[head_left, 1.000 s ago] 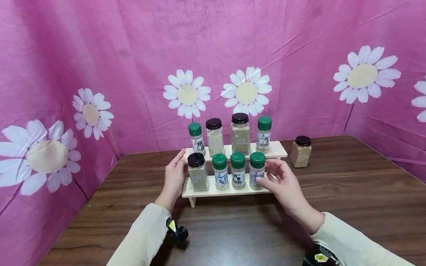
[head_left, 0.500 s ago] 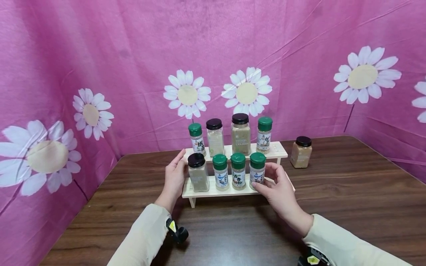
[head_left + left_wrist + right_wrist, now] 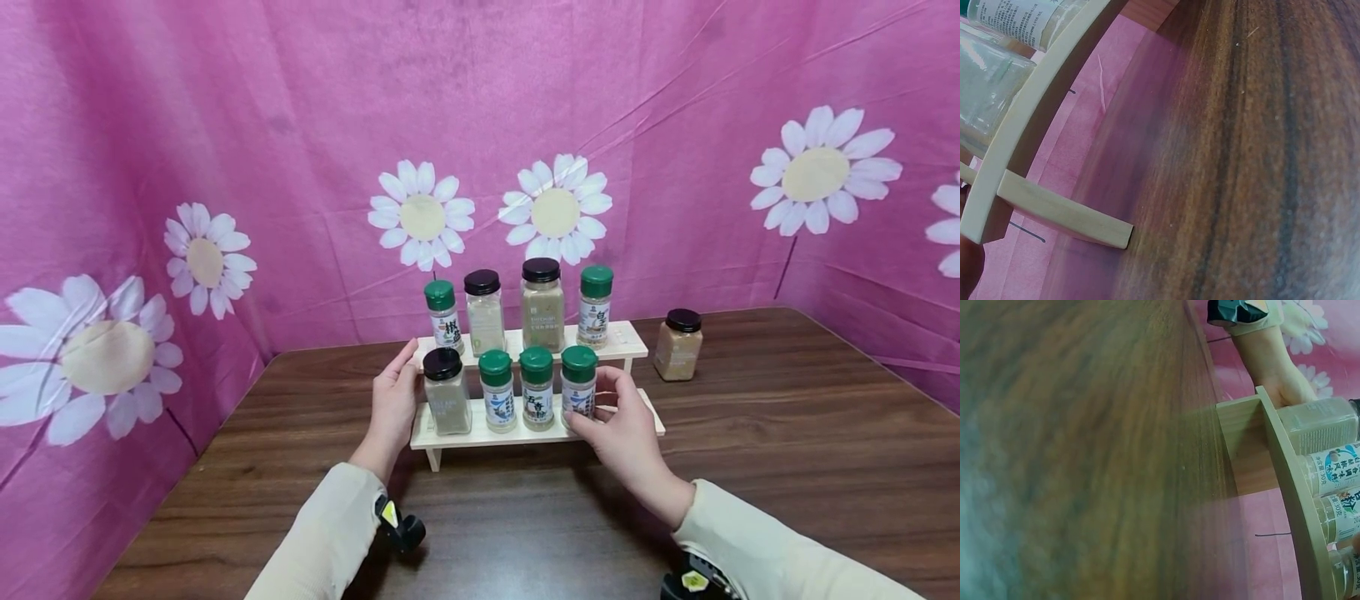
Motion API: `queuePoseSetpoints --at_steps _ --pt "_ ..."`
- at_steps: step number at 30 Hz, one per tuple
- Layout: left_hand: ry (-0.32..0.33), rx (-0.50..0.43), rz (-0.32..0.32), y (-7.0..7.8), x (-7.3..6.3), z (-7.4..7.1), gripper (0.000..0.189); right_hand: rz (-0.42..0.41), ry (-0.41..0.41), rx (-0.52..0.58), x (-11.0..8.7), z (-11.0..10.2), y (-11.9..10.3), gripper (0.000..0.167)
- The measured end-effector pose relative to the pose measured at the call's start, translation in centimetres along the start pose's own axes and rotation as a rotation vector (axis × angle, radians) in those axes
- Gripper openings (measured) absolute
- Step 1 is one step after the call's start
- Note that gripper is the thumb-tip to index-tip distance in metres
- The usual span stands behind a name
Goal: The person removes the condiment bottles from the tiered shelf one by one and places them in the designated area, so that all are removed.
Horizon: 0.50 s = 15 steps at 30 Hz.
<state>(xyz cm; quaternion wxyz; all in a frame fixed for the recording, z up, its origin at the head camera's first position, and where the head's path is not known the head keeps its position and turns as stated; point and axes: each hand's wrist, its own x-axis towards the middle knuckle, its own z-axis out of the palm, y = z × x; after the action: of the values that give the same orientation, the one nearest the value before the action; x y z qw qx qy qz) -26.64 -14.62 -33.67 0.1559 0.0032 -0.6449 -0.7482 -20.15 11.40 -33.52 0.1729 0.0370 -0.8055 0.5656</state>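
Note:
My right hand pinches a green-capped spice jar at the right end of a row on the lower shelf of a pale wooden two-tier spice rack. Its thumb lies across the jar's front, with fingers at its right side. At the rack's left end, my left hand holds the rack beside a black-capped jar. Some left fingers are hidden; the left wrist view shows a fingertip by the rack's end. Two more green-capped jars stand between. The right wrist view shows jar bottoms and the rack's underside.
On the upper shelf stand several green- and black-capped jars. A black-capped jar stands alone on the brown wooden table, right of the rack. A pink flowered cloth hangs behind.
My right hand has moved left and slightly lower along the green-capped jar, its thumb further across the front. The left hand, the rack and the other jars stay about where they were.

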Motion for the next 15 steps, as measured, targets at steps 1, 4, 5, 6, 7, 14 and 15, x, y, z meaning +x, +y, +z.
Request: queuePoseSetpoints --at_steps 1,4,5,6,7,14,15 --pt "-0.003 -0.004 -0.001 0.00 -0.01 0.01 0.045 -0.005 0.002 -0.005 0.00 0.01 0.05 0.055" --pt "-0.005 -0.007 -0.001 -0.03 0.02 0.02 0.046 -0.017 0.007 -0.018 0.01 0.03 0.18 0.055" --pt "-0.006 -0.008 0.000 -0.04 0.04 0.02 0.046 -0.020 0.010 -0.024 0.01 0.04 0.22 0.054" --pt "-0.007 -0.011 0.002 -0.04 0.05 0.02 0.046 -0.024 0.012 -0.028 0.00 0.05 0.23 0.054" --pt "-0.009 -0.016 0.002 -0.05 0.05 0.02 0.046 -0.027 0.014 -0.034 0.00 0.06 0.26 0.054" --pt "-0.009 -0.016 0.005 -0.17 0.06 -0.07 0.046 -0.071 0.041 -0.055 -0.12 0.10 0.43 0.054" --pt "-0.007 -0.009 0.006 -0.18 0.05 -0.10 0.046 -0.078 0.048 -0.058 -0.14 0.11 0.46 0.054"
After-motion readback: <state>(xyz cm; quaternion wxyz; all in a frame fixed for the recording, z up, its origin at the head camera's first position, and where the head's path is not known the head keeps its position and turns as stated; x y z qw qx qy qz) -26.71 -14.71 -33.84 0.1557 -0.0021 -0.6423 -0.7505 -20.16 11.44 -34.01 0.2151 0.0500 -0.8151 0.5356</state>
